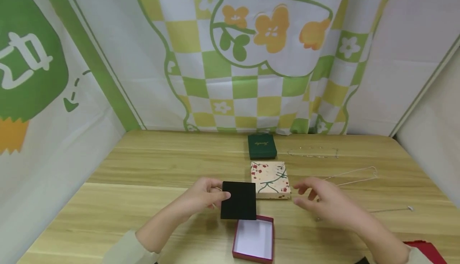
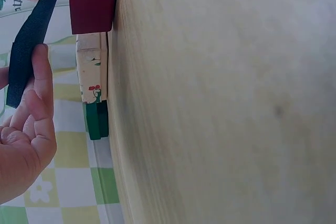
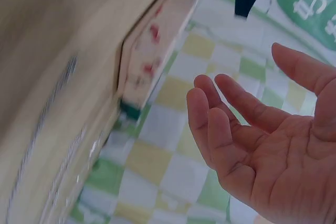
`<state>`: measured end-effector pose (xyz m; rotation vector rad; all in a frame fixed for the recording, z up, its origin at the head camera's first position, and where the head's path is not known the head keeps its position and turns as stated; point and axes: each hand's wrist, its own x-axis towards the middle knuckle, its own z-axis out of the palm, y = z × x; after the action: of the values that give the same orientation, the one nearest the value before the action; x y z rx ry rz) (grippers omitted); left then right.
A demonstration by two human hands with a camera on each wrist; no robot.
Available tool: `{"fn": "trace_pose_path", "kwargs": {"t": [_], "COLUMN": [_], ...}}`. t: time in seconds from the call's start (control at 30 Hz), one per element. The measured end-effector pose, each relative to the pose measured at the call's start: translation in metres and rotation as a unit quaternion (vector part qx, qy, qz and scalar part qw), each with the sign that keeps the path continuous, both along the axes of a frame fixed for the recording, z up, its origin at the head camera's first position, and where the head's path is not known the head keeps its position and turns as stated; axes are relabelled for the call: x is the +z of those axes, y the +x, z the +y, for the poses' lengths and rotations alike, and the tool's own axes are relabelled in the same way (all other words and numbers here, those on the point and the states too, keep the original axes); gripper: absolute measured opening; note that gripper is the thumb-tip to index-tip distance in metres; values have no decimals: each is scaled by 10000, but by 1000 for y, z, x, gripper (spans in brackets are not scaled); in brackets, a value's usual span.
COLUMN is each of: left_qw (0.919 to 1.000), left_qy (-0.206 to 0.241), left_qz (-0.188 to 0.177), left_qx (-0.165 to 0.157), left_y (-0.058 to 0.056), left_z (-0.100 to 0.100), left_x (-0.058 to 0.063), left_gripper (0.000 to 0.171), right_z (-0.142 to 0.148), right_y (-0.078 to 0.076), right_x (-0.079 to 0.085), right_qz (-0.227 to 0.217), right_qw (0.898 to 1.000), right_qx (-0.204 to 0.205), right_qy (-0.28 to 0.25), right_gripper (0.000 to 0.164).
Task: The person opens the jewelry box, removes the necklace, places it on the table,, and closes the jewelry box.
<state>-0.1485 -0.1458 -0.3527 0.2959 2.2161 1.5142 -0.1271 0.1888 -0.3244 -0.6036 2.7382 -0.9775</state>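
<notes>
My left hand [image 1: 201, 196] pinches a square black foam pad [image 1: 238, 201] at its left edge, thumb on top and fingers beneath. Edge-on in the left wrist view, the pad [image 2: 31, 45] shows as a thin, slightly bent slab held above the table. Just below it in the head view is an open red box [image 1: 272, 240] with a white inside. The right hand [image 1: 321, 202] hovers right of a cream flower-patterned box [image 1: 269, 180], its fingers loosely bent around nothing. That same hand [image 3: 273, 150] shows an empty palm in the right wrist view.
A dark green box [image 1: 262, 147] stands behind the flowered one. On the right side of the wooden table [image 1: 143, 164] lie thin chain necklaces, one [image 1: 353, 183] beyond the right hand and another [image 1: 312, 156] farther back. Something red [image 1: 425, 252] sits at the front right.
</notes>
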Motion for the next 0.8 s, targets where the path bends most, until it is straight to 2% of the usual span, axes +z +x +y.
{"fn": "trace_pose_path", "kwargs": {"t": [0.17,0.3,0.43,0.53,0.67,0.73,0.8], "left_qw": [10000,9999,9999,9999,9998,9997,9995], "left_qy": [43,96,108,77,78,108,165], "left_qz": [6,2,-11,-10,-26,-35,-19], "left_qx": [-50,-99,-118,-102,-165,-218,-258], "left_y": [1,2,2,2,1,1,1], "left_z": [-1,-1,0,2,7,8,9], "left_x": [1,2,2,2,1,1,1], "left_gripper": [34,34,33,28,30,37,36], "right_z": [-22,-34,-41,-47,-54,-55,-56], "right_y": [12,22,30,32,32,32,32], "right_x": [-8,-13,-17,-22,-31,-34,-36], "right_qz": [-37,-377,-872,-1089,-920,-801,-714], "right_qw": [9993,9972,9928,9887,9848,9841,9842], "right_qx": [381,641,695,707,932,979,1008], "right_qy": [-60,90,429,751,1145,1250,1267], "right_gripper": [48,66,89,99,104,107,107]}}
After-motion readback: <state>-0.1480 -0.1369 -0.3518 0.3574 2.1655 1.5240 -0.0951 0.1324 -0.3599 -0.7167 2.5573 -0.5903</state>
